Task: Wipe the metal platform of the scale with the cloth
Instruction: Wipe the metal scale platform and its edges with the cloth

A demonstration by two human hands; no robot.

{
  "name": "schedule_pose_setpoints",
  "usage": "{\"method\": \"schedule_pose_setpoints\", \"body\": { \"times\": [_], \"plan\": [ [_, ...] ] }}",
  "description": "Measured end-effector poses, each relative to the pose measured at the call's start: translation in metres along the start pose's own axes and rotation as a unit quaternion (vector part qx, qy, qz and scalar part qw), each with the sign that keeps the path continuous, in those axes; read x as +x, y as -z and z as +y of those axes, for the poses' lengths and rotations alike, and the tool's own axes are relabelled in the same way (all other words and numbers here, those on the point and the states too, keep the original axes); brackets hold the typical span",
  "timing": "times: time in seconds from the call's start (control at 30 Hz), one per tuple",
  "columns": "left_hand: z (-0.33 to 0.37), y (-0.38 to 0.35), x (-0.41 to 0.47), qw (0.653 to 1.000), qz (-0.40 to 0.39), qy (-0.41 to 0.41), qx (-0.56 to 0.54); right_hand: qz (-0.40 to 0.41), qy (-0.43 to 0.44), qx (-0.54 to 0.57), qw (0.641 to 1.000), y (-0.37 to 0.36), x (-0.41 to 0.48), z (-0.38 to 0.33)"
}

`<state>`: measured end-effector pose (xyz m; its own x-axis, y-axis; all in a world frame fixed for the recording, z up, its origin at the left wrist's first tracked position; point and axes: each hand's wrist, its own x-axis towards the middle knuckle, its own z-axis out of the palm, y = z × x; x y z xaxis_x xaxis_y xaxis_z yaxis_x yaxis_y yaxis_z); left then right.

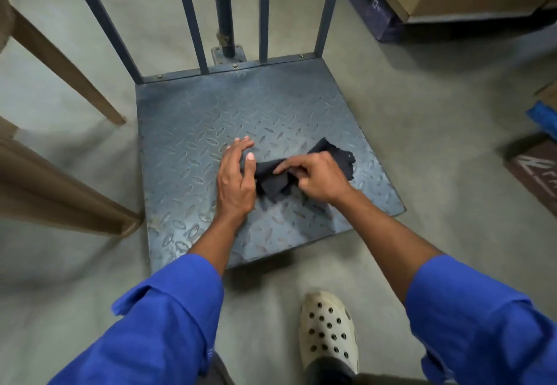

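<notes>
here, a dark cloth (339, 155) lies bunched near the middle of the scale's metal platform (271, 104). the right hand (321, 179) has its grip closed, pinching the cloth; the left hand (236, 181), fingers straight, touches its other end.

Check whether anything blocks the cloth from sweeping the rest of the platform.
Nothing visible. The cloth lies on the platform, pinched by the right hand, the left hand at its left end. Around it the platform shows bare; rail bars stand only along the far edge.
</notes>
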<state>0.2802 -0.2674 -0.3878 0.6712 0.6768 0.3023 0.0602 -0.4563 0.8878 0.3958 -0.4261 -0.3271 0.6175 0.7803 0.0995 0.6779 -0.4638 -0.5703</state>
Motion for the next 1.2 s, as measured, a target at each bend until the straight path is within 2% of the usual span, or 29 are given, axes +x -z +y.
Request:
{"method": "schedule_pose_setpoints", "body": {
  "times": [0.1, 0.13, 0.2, 0.27, 0.4, 0.47, 0.53, 0.57, 0.63, 0.67, 0.7, 0.77, 0.8, 0.87, 0.97, 1.07, 1.13, 1.2],
  "plan": [
    [0.005, 0.001, -0.003, 1.0, 0.001, 0.029, 0.01, 0.205, -0.128, 0.016, 0.97, 0.019, 0.016, 0.003],
    [0.005, 0.001, -0.003, 0.999, -0.004, 0.034, 0.017, 0.217, -0.161, -0.002, 0.963, 0.019, 0.022, 0.007],
    [0.005, 0.001, -0.003, 0.999, -0.01, 0.029, 0.023, 0.12, -0.203, -0.042, 0.971, 0.001, 0.026, 0.019],
    [0.004, 0.003, -0.004, 0.999, -0.006, 0.015, 0.033, 0.024, -0.167, -0.07, 0.983, -0.021, 0.014, 0.024],
    [0.007, 0.001, 0.0, 0.999, -0.005, -0.008, 0.046, -0.023, 0.0, -0.028, 0.999, -0.036, -0.039, 0.022],
    [0.01, -0.001, 0.002, 0.999, -0.003, -0.01, 0.053, 0.022, 0.073, 0.011, 0.997, -0.021, -0.057, 0.014],
    [0.01, -0.003, 0.002, 0.998, -0.004, -0.006, 0.062, 0.108, 0.083, -0.012, 0.991, 0.011, -0.054, 0.007],
    [0.011, -0.005, 0.001, 0.998, -0.007, 0.0, 0.066, 0.162, 0.062, -0.046, 0.984, 0.028, -0.043, 0.009],
    [0.013, -0.009, 0.0, 0.997, -0.014, 0.01, 0.075, 0.239, -0.043, -0.105, 0.964, 0.055, -0.016, 0.025],
    [0.013, -0.011, 0.001, 0.997, -0.014, 0.008, 0.079, 0.22, -0.096, -0.139, 0.961, 0.058, -0.006, 0.034],
    [0.014, -0.012, 0.001, 0.997, -0.014, 0.003, 0.082, 0.163, -0.124, -0.181, 0.962, 0.051, -0.002, 0.037],
    [0.015, -0.016, 0.001, 0.996, -0.015, -0.005, 0.086, 0.015, -0.098, -0.215, 0.971, 0.017, -0.015, 0.032],
    [0.015, -0.016, 0.001, 0.996, -0.016, -0.009, 0.086, -0.023, -0.07, -0.219, 0.973, 0.0, -0.03, 0.023],
    [0.012, -0.018, 0.002, 0.996, -0.014, -0.017, 0.087, -0.037, 0.041, -0.222, 0.974, -0.025, -0.071, 0.006],
    [0.014, -0.021, 0.007, 0.995, -0.011, 0.0, 0.101, -0.068, 0.207, -0.237, 0.947, -0.023, -0.123, -0.013],
    [0.013, -0.024, 0.014, 0.993, -0.014, 0.019, 0.117, -0.041, 0.241, -0.124, 0.962, 0.003, -0.124, -0.022],
    [0.014, -0.027, 0.019, 0.992, -0.01, 0.021, 0.122, 0.021, 0.217, -0.06, 0.974, 0.017, -0.108, -0.02],
    [0.017, -0.032, 0.024, 0.992, -0.008, 0.011, 0.129, 0.101, 0.168, -0.055, 0.979, 0.028, -0.089, -0.015]
  ]
}}
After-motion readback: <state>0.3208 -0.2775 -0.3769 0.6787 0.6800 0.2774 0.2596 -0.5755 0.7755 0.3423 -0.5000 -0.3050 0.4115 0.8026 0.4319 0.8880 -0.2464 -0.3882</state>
